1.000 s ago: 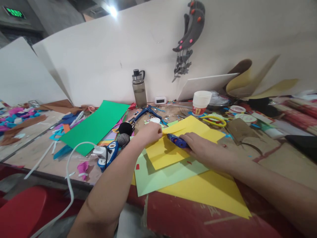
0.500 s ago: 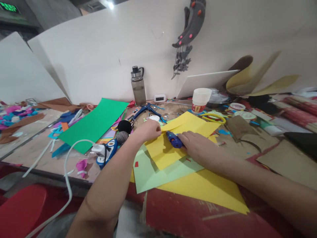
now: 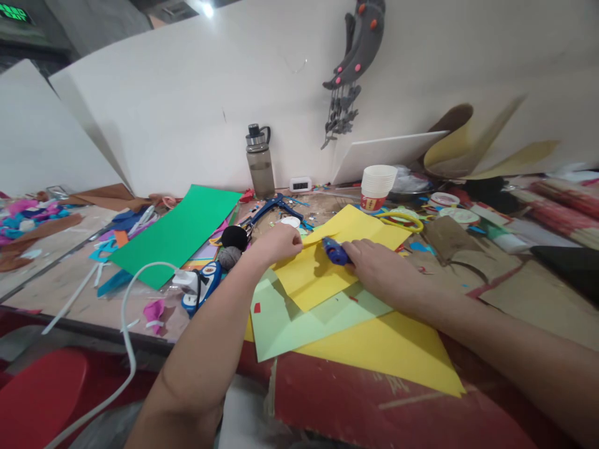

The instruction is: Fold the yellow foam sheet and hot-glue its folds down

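Observation:
My left hand point(image 3: 281, 242) is closed in a pinch on the far left edge of a folded yellow paper sheet point(image 3: 322, 277) that lies in the middle of the table. My right hand point(image 3: 377, 269) rests on the same sheet and grips a blue tool point(image 3: 335, 251), whose tip points left toward my left hand. Under the folded sheet lie a pale green sheet point(image 3: 290, 321) and a larger yellow sheet point(image 3: 388, 355).
A green sheet point(image 3: 180, 234), a blue glue gun point(image 3: 203, 287) with a white cable point(image 3: 128, 324), and yarn balls point(image 3: 233, 246) lie to the left. A water bottle point(image 3: 259, 162), paper cups point(image 3: 377, 187), yellow scissors point(image 3: 402, 221) and scraps stand behind. A red chair point(image 3: 42, 399) is at lower left.
The blue tool and my right hand have slid a little farther away along the yellow sheet. My left hand keeps its pinch on the edge.

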A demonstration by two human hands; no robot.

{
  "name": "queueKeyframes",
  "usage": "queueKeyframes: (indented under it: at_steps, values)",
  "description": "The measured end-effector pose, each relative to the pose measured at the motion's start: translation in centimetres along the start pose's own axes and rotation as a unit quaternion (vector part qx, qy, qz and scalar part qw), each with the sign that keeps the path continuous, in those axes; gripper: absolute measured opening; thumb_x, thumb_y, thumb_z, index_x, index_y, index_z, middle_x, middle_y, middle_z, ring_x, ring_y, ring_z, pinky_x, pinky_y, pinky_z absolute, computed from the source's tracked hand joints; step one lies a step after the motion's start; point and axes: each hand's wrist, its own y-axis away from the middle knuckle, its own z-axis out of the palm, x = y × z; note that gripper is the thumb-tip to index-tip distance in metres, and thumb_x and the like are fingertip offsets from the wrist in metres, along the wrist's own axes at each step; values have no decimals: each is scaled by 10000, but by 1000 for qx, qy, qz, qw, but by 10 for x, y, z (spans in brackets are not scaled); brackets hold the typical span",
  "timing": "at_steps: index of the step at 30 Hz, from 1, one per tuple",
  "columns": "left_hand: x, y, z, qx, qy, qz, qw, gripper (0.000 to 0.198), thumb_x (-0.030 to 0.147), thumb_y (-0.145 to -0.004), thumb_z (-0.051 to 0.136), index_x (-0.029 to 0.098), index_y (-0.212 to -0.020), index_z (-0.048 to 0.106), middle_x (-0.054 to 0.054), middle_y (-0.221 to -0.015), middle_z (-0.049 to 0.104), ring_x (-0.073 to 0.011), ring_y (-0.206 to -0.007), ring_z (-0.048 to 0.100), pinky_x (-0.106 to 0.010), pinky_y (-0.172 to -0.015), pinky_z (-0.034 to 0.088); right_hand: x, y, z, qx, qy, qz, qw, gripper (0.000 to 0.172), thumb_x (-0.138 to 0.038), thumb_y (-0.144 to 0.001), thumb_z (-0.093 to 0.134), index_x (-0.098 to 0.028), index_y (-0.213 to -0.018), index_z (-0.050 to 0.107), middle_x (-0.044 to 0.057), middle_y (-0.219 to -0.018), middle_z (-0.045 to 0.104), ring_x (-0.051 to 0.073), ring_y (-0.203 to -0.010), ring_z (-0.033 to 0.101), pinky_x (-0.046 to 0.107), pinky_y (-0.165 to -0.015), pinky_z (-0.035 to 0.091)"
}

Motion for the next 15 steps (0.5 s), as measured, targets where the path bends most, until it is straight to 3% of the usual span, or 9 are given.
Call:
queueKeyframes:
  at_steps: [5,11,15]
  values:
    - [-6,-4,3,1,-3,15,1000,186,221,-798,587,169,-817,765,-70,-817,747,-178,-738,647,-260,-733,467,7,-3,-4,-25,-18,60,998,153,-178,-942,432,-143,-986,574,150,-1000,658,257,-904,614,343,-761,417]
    - [-14,-7,5,-8,9,32,999,253,297,-843,541,179,-812,762,-72,-830,743,-182,-762,642,-267,-745,462,-17,2,4,-6,-102,-45,994,131,-178,-919,489,-160,-1014,577,110,-979,667,236,-909,607,335,-792,424]
    - [-14,-5,2,-4,-11,47,999,308,275,-874,484,157,-830,765,-93,-884,750,-191,-802,644,-276,-751,454,-17,2,6,-4,-104,-61,993,136,-177,-921,490,-155,-1022,578,110,-974,664,236,-906,605,338,-794,424]
